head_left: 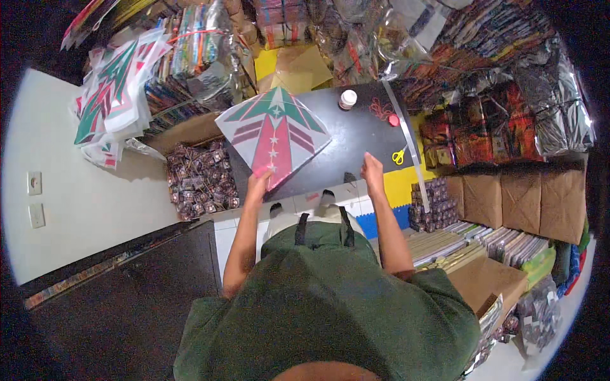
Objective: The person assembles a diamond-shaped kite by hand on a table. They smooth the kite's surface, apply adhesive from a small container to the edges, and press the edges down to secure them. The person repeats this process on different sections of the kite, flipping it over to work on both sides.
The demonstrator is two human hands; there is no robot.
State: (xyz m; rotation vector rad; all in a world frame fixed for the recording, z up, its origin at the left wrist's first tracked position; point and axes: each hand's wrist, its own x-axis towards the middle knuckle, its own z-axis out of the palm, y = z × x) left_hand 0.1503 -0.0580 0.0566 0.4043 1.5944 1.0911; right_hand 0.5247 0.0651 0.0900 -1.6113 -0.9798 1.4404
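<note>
A diamond-shaped kite (pixel 274 130) in white, green and red, with stars down its middle, lies over the left part of the dark table (pixel 318 168). My left hand (pixel 258 183) grips its near corner between thumb and fingers. Held up to the right, away from the kite, my right hand (pixel 372 171) is closed; whatever its fingers hold, if anything, is too small to make out. Beyond it are yellow-handled scissors (pixel 399 155), a round red lid or spool (pixel 394 120), tangled red string (pixel 381 109) and a small white-topped container (pixel 347 99).
A box of small dark wrapped pieces (pixel 200 181) stands left of the table. More kites (pixel 117 95) hang at the far left. Bundled stacks (pixel 486 127) and brown cartons (pixel 508 200) crowd the right. A grey strip (pixel 406 133) crosses the table's right end.
</note>
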